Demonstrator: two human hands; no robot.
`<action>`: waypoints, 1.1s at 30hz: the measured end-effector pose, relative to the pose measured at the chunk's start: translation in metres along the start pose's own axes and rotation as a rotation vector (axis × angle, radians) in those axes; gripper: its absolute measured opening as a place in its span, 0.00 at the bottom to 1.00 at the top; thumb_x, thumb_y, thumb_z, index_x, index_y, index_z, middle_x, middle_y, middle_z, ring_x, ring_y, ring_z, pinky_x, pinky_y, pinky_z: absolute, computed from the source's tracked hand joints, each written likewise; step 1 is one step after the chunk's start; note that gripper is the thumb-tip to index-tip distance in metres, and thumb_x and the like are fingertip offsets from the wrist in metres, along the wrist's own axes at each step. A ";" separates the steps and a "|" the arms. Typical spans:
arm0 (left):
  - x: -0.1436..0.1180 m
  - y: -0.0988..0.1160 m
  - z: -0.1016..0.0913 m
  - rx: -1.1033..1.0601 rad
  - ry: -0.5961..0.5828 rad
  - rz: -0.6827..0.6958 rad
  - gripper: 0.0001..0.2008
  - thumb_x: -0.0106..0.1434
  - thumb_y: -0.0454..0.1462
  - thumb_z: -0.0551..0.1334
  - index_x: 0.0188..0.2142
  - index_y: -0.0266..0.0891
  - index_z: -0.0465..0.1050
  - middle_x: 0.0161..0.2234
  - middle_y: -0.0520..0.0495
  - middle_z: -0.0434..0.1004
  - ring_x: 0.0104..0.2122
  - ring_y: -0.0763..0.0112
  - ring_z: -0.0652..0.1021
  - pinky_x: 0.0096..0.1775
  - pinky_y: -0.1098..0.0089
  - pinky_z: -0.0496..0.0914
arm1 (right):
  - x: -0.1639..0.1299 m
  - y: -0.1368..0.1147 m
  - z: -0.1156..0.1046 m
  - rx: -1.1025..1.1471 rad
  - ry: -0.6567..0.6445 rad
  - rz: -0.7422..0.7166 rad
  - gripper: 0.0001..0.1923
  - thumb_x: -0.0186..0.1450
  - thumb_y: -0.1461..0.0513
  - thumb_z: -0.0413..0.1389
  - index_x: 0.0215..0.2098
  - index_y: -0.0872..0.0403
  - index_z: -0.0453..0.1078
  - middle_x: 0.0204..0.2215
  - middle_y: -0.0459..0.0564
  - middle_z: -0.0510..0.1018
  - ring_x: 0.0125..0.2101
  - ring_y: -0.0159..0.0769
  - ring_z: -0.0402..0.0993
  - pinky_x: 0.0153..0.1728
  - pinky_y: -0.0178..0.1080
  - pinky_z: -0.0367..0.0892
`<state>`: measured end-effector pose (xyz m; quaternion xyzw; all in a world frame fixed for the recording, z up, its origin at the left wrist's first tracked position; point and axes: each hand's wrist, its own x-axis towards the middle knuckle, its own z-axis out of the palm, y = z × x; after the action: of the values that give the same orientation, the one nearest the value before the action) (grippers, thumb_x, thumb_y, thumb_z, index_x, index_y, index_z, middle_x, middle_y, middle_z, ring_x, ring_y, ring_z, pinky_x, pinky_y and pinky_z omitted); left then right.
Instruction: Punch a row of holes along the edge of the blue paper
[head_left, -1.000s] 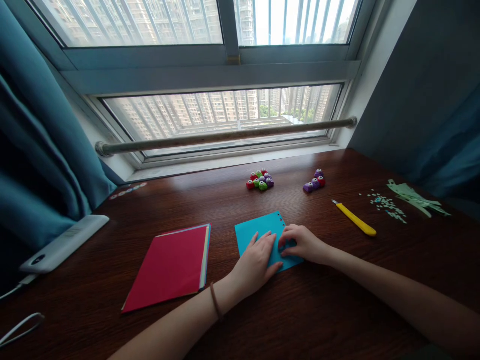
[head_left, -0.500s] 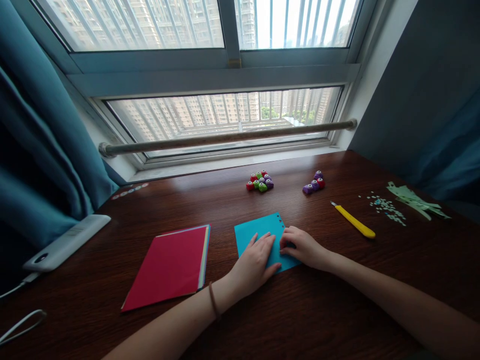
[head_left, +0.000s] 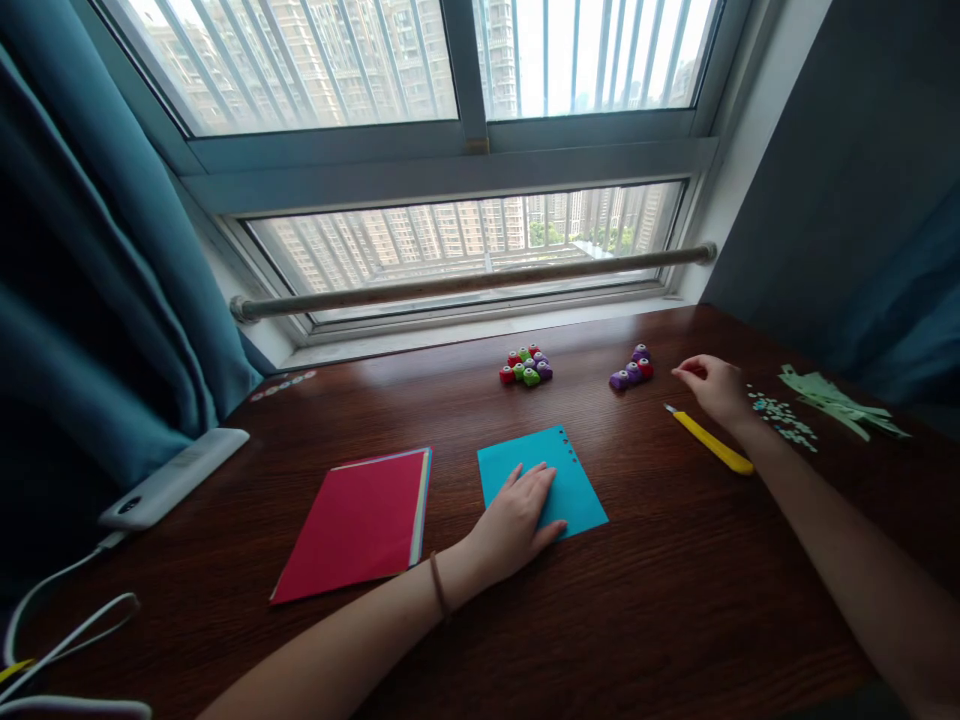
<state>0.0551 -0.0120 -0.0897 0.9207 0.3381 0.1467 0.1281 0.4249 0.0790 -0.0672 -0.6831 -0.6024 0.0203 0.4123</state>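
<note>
My left hand [head_left: 519, 518] lies flat with fingers spread on a square sheet of blue paper [head_left: 577, 502], pressing its lower left part against the table. A short row of small dark spots or holes runs along the sheet's upper right edge. Off to the right, my right hand [head_left: 716, 388] is raised over the table, thumb and forefinger pinched together. Whatever the pinch holds, if anything, is too small to make out. Just below that hand lies a yellow craft knife [head_left: 711, 440], blade pointing up and left. Tiny pale green and blue paper bits [head_left: 786, 420] are scattered beside the right wrist.
A stack of coloured paper, red on top [head_left: 356, 525], lies left of the blue sheet. Red, green and purple bead-like pieces stand in one cluster [head_left: 526, 366] and a smaller group [head_left: 631, 370] farther back. Green strips [head_left: 840, 400] lie right; a white power strip [head_left: 176, 478] lies left.
My right hand has left the blue sheet's right edge and moved right and away from me, past the craft knife. My left hand stays on the sheet. The view has shifted slightly.
</note>
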 end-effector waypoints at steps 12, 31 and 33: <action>-0.001 -0.001 0.000 -0.022 0.042 0.018 0.29 0.60 0.41 0.59 0.57 0.34 0.52 0.55 0.35 0.63 0.57 0.58 0.62 0.57 0.52 0.56 | 0.019 0.151 -0.061 -0.226 0.153 0.339 0.06 0.53 0.61 0.58 0.25 0.57 0.69 0.24 0.57 0.72 0.27 0.41 0.65 0.32 0.43 0.55; 0.000 -0.009 0.008 -0.007 0.063 0.055 0.28 0.62 0.41 0.57 0.59 0.36 0.50 0.55 0.36 0.63 0.57 0.58 0.62 0.57 0.52 0.57 | 0.017 0.094 -0.052 -0.231 0.226 0.163 0.09 0.56 0.60 0.53 0.30 0.58 0.71 0.27 0.54 0.75 0.28 0.40 0.70 0.34 0.41 0.62; 0.000 -0.009 0.008 -0.004 0.066 0.055 0.28 0.62 0.41 0.57 0.59 0.36 0.50 0.55 0.37 0.63 0.57 0.58 0.62 0.56 0.52 0.58 | 0.015 0.073 -0.040 -0.233 0.177 0.071 0.09 0.58 0.60 0.52 0.31 0.57 0.71 0.28 0.53 0.75 0.29 0.39 0.70 0.36 0.40 0.62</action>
<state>0.0528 -0.0067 -0.0999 0.9241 0.3163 0.1810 0.1147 0.5088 0.0752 -0.0763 -0.7464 -0.5374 -0.0952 0.3807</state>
